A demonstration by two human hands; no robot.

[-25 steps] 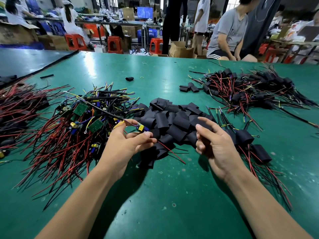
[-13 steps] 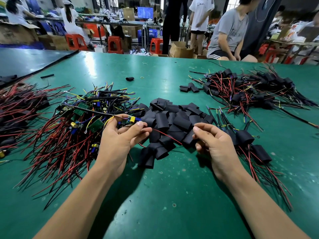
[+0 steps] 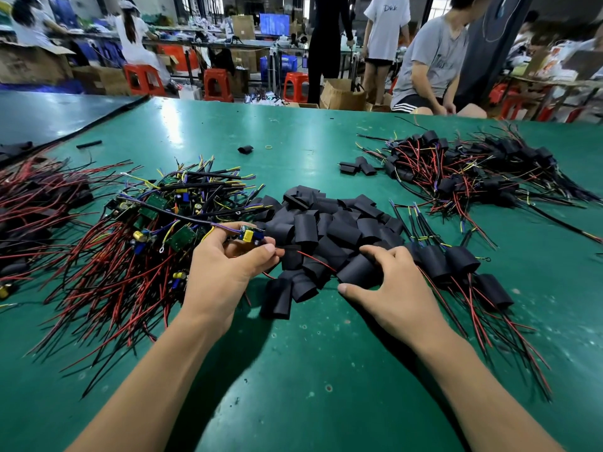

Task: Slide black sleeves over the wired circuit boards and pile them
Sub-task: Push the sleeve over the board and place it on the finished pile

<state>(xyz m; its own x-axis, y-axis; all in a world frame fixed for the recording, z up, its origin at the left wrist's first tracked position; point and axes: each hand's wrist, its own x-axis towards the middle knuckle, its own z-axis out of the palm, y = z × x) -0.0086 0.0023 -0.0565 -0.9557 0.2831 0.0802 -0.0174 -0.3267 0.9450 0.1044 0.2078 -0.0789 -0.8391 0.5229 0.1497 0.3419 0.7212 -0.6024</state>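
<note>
The green table (image 3: pixel 326 370) carries the whole job, sorted into heaps. Largest is the tangle of bare boards (image 3: pixel 156 230) on the left, with red and black leads fanning toward the near edge; by its bulk, most of the work is judged still to come. Far right lies the finished pile (image 3: pixel 473 171), its boards already hidden in black tubing with only wires poking out. It is sizeable, so a good share is done. In the middle sits the heap of empty sleeves (image 3: pixel 329 230), plenty of them left. Just right of that heap a small sleeved group (image 3: pixel 456 265) lies near the wrist, looking like the newest pile.

The left hand (image 3: pixel 225 272) pinches one circuit board (image 3: pixel 249 235) between thumb and fingertips, held just above the edge of the bare heap, its yellow part uppermost and a red lead trailing across the sleeves. The right hand (image 3: pixel 391 288) curls its fingers over a loose sleeve (image 3: pixel 357 272) at the near side of the middle heap, thumb stretched along the table below it. Board and sleeve are apart, so this unit is not yet covered.

Readable writing is scarce: a white T-shirt (image 3: pixel 388 14) in the background bears script that looks like "Dk" plus something unclear, and nothing on the boards can be read
</note>
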